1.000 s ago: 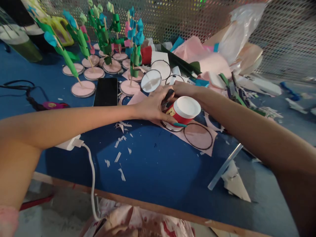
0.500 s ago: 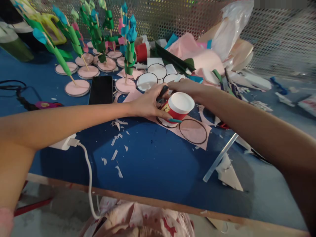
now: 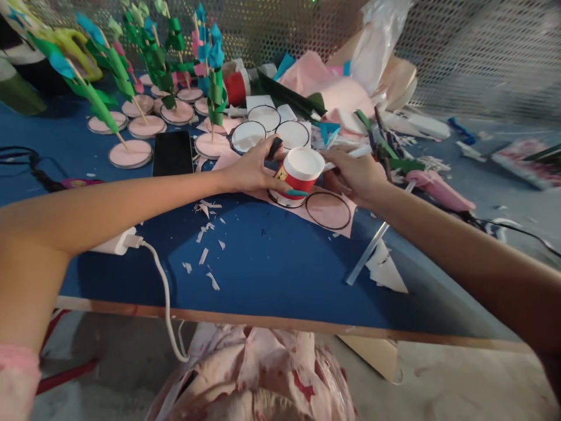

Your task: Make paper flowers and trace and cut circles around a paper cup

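Observation:
My left hand [image 3: 252, 169] is closed round a small red and white tub [image 3: 305, 163] that stands on a pink sheet [image 3: 346, 220]. A black marker cap [image 3: 274, 148] sticks up between that hand's fingers. Right of the tub, my right hand [image 3: 357, 172] grips a white marker [image 3: 360, 151], its tip end close to the tub's side and partly hidden by the fingers. On the pink sheet a black circle [image 3: 328, 210] is drawn beside the tub, and part of another dark line shows around the tub's base.
Behind the hands lie white discs [image 3: 249, 137] outlined in black. Paper plants on sticks [image 3: 214, 96] stand on round pink bases at the left, near a black phone [image 3: 173, 153]. A pink glue gun [image 3: 440, 188], a clear stick [image 3: 367, 254] and paper scraps lie to the right.
My right hand has swung from behind the tub to its right side, bringing the white marker into sight. My left hand stays on the tub. The view has shifted a little.

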Demonstrator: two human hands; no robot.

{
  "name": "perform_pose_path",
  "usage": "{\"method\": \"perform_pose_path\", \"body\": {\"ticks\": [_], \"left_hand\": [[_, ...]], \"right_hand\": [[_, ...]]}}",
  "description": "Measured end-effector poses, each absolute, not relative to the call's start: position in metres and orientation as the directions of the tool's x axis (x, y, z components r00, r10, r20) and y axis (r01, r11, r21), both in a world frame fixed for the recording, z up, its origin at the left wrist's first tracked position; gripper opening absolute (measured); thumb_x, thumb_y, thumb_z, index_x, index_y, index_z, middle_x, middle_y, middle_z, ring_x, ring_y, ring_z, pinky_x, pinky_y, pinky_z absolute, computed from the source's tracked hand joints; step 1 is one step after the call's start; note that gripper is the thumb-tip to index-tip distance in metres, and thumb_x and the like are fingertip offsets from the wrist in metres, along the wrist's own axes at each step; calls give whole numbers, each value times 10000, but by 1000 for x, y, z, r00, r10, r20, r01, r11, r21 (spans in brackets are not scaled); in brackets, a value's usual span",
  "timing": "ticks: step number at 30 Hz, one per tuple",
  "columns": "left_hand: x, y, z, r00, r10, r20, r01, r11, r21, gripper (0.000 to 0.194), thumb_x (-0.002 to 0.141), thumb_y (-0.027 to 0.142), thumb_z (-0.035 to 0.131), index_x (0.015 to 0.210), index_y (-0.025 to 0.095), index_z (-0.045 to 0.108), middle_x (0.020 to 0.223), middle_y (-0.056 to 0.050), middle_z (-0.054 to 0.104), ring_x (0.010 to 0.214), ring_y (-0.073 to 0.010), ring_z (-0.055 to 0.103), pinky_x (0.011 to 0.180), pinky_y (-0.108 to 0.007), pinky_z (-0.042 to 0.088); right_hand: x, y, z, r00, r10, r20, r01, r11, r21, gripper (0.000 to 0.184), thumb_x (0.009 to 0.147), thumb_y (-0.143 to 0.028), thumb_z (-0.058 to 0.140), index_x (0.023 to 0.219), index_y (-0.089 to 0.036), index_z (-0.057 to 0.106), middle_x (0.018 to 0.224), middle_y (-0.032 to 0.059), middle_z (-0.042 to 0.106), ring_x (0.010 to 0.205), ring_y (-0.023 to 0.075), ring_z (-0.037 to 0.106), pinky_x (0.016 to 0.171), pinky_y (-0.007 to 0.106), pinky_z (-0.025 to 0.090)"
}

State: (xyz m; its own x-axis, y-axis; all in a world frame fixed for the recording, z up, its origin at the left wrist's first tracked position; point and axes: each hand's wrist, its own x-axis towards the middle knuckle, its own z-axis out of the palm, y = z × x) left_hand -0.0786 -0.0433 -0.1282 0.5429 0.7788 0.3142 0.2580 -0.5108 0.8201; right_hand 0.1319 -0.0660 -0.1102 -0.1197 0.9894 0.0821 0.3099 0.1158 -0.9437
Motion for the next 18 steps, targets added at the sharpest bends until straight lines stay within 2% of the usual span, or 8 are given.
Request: {"method": "perform_pose_path", "body": {"ticks": [4,8,10,14,18], "left_hand": [[-79,-45,-127,537,781,319,239,-504,830,658,426,440,856,784,216,352,827,15,379,916,-207,452,873,-389,401],[-79,-46,-125,545,779,308,224,-490,843,644,445,448,835,776,220,332,799,29,357,829,-172,436,816,-343,394],[-79,-47,-123,548,779,304,216,-482,849,642,445,442,830,771,220,324,792,32,349,799,-160,422,783,-323,388],[-79,-48,-120,561,771,301,209,-483,850,623,442,396,834,754,216,326,784,39,347,767,-142,398,766,-313,379],[-80,-50,-118,566,764,310,206,-495,844,606,462,396,828,741,217,320,777,45,335,741,-133,375,761,-317,369]], "right_hand": [[130,-94,-106,-2,990,138,355,130,-926,431,817,-398,607,479,-220,408,308,-38,424,238,73,298,267,223,172],[129,-119,-105,-92,955,282,471,292,-832,517,827,-488,589,450,-219,361,328,-30,412,281,77,342,320,241,260],[130,-128,-105,-134,935,327,518,348,-781,529,855,-482,552,447,-221,337,336,-28,407,301,85,366,353,250,297],[132,-139,-107,-321,836,445,588,544,-598,440,891,-288,502,490,-216,336,384,-36,412,331,82,385,388,246,290],[131,-143,-107,-580,593,559,437,805,-400,350,850,-118,476,562,-215,302,444,-50,388,387,80,361,434,242,283]]}}
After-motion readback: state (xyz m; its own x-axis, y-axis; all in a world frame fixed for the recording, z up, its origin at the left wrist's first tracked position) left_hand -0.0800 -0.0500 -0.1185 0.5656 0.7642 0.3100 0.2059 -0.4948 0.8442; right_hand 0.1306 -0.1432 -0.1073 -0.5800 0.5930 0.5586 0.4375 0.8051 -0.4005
